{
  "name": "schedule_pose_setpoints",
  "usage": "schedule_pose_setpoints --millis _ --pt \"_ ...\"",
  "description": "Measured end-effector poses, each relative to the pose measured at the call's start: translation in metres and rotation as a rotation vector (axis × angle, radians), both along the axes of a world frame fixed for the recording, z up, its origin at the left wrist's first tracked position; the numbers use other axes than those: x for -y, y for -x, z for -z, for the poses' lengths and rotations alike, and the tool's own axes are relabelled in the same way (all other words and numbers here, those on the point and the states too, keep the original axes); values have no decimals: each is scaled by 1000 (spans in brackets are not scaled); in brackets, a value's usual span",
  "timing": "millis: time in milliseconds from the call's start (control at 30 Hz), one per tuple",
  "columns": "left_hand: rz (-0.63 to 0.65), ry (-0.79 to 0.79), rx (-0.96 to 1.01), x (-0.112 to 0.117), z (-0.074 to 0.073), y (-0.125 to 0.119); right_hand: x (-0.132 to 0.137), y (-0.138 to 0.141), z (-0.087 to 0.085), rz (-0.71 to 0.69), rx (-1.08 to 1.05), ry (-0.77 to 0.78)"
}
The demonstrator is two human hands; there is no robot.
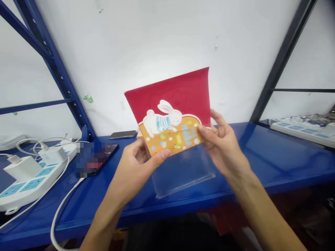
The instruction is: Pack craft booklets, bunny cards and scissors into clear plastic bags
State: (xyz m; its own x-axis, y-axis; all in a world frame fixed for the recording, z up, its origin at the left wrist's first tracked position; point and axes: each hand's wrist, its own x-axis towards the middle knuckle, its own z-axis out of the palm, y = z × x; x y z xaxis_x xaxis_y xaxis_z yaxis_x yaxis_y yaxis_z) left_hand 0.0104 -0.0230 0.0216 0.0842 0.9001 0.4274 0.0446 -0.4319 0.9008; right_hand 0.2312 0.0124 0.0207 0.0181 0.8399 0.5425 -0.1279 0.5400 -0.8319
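Between my two hands stands a rabbit card (167,118) with a red upper panel and an orange lower front. A white rabbit in a striped sweater is raised on it, its outline cut along the orange part's top edge. Below the card hangs a clear plastic sleeve (184,174), around its lower part as far as I can tell. My left hand (138,160) is closed on the lower left corner, thumb on the front. My right hand (222,143) pinches the right edge, thumb in front and fingers behind. Both hands hold it above the blue shelf.
A lit phone (101,160), partly blurred, lies left on the blue shelf (269,157) with a white cable (59,209). Another phone (123,134) lies near the wall. White power strips (34,184) with chargers are at left. Blue uprights (62,76) frame the shelf.
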Motion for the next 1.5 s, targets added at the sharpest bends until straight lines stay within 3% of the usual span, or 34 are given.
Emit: schedule_pose_setpoints --millis 200,367,467,533,633,700,767,867,1233,1400,1500 --pt "-56 40 76 -4 5 6 -2 15 8 -189 -31 -6" --pt "-116 17 56 -18 13 9 -8 13 14 -208 108 -24" --pt "-115 36 129 -28 19 10 -23 6 21 -149 176 -26" --pt "-95 68 185 -33 21 13 -38 -2 26 -57 325 -18" --pt "-81 114 216 -34 20 17 -65 -12 32 61 792 -100" --pt "-97 114 213 -34 18 20 -84 -14 34 -25 1052 -201" --pt "-126 95 220 -33 16 20 -99 -13 37 -148 1158 -238" --pt "-171 61 221 -32 17 20 -113 -9 43 -198 1176 -214" --pt "-230 15 123 -36 24 15 -120 -21 60 -117 1205 -106" --pt "-232 4 129 -36 24 15 -109 -30 41 115 1047 -57" --pt "-252 4 115 -35 25 14 -81 -27 18 165 727 -36"
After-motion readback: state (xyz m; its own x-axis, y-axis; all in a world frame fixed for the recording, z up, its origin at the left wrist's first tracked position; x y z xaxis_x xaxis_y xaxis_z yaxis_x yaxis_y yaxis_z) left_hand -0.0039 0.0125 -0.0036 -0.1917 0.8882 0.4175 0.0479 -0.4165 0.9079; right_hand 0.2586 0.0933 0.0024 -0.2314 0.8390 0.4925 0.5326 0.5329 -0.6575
